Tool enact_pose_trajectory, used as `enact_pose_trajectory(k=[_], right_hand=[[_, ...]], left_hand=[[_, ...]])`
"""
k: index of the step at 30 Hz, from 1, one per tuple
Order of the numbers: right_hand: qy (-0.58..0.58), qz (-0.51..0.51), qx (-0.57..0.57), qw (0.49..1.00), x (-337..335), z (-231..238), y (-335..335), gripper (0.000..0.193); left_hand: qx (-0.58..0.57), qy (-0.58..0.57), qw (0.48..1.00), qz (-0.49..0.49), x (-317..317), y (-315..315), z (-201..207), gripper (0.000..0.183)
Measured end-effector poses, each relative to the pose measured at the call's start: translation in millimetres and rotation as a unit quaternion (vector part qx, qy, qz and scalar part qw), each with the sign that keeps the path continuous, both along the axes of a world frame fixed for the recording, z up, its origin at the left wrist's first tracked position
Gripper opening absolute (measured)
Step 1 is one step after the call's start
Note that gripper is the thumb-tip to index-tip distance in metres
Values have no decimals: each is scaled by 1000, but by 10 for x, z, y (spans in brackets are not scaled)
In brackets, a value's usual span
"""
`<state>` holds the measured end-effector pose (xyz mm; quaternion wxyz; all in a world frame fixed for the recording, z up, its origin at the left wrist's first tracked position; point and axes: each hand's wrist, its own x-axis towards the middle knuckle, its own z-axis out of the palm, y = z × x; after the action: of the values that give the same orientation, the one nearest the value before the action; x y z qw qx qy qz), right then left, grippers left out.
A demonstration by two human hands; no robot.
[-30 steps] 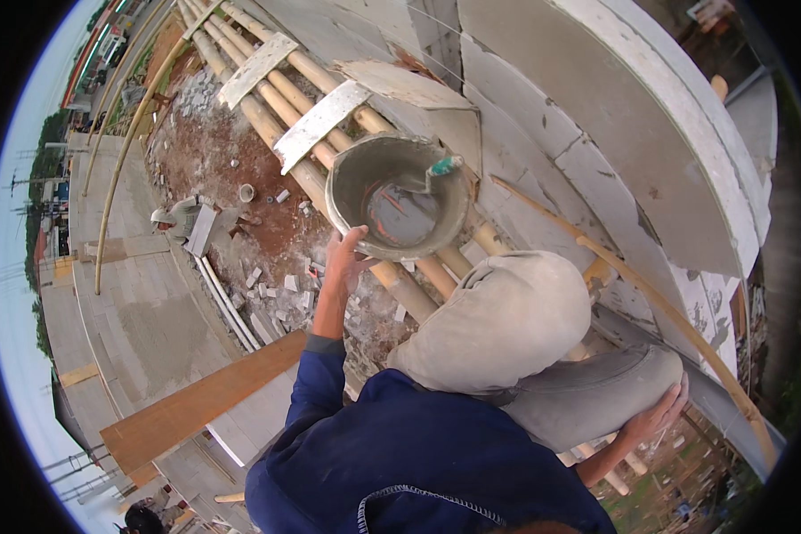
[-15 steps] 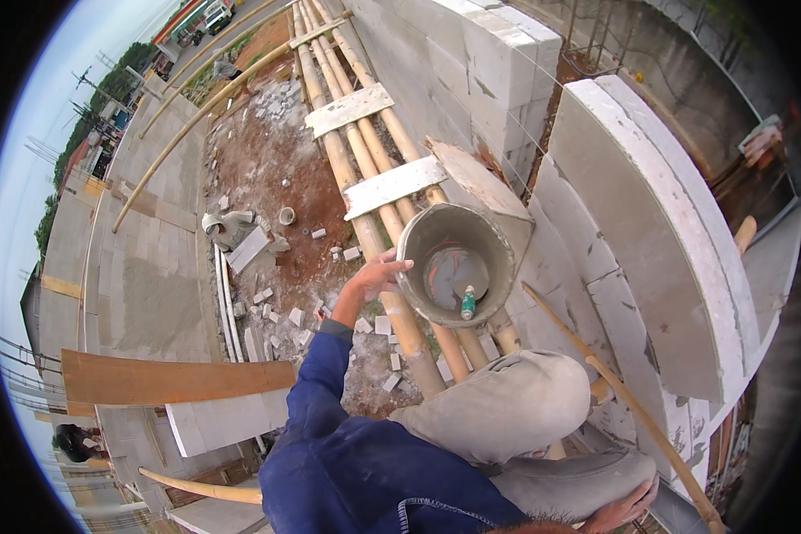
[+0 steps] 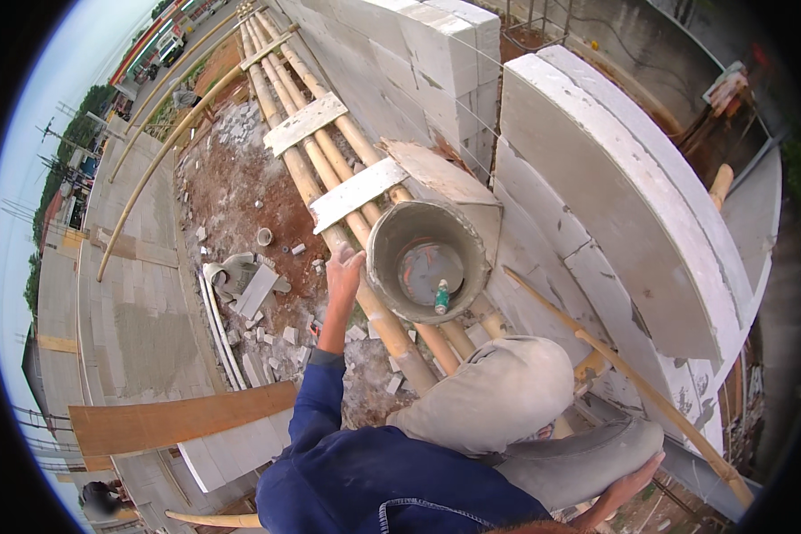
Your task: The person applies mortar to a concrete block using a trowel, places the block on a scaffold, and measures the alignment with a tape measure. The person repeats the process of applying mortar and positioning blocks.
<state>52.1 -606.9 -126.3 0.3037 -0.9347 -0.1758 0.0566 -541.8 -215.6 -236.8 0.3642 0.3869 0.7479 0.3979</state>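
Curled round the outer bamboo pole (image 3: 384,320), my left hand (image 3: 344,264) is closed just left of a grey mortar bucket (image 3: 381,280). The bucket stands upright on the bamboo poles in front of my bent knee. Inside it lie some wet grey residue and a green-handled tool (image 3: 441,298), whose working end I cannot make out clearly. My right hand (image 3: 630,482) rests against the lower leg of my grey trousers at the lower right; its fingers are partly hidden.
White boards (image 3: 358,194) cross the bamboo scaffold. A pale block wall (image 3: 614,196) rises on the right, with a thin bamboo pole (image 3: 627,383) slanting alongside. Far below, a person (image 3: 233,274) is beside rubble on red soil. A brown plank (image 3: 178,418) juts out at left.
My left hand has let go of the bucket's rim and moved left onto the bamboo pole. The view has shifted, and more of my right hand shows beside my leg.
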Motion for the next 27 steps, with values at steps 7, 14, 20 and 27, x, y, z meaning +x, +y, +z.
enact_pose_trajectory(k=[7, 14, 20, 27], right_hand=[[-51, 44, -93, 993, -309, 575, 50, 53], [-160, 54, 9, 986, -527, 788, 150, 64], [-58, -43, 37, 997, -1137, 228, -239, 71], [-145, -177, 243, 943, -1062, 223, -359, 21]], left_hand=[[116, -67, 930, -342, 1649, -139, 1490, 63], [-114, -227, 667, -701, 2167, -589, 1297, 107], [-148, -145, 659, -723, 1790, 166, 1079, 89], [5, -28, 762, -647, 2304, 256, 1837, 68]])
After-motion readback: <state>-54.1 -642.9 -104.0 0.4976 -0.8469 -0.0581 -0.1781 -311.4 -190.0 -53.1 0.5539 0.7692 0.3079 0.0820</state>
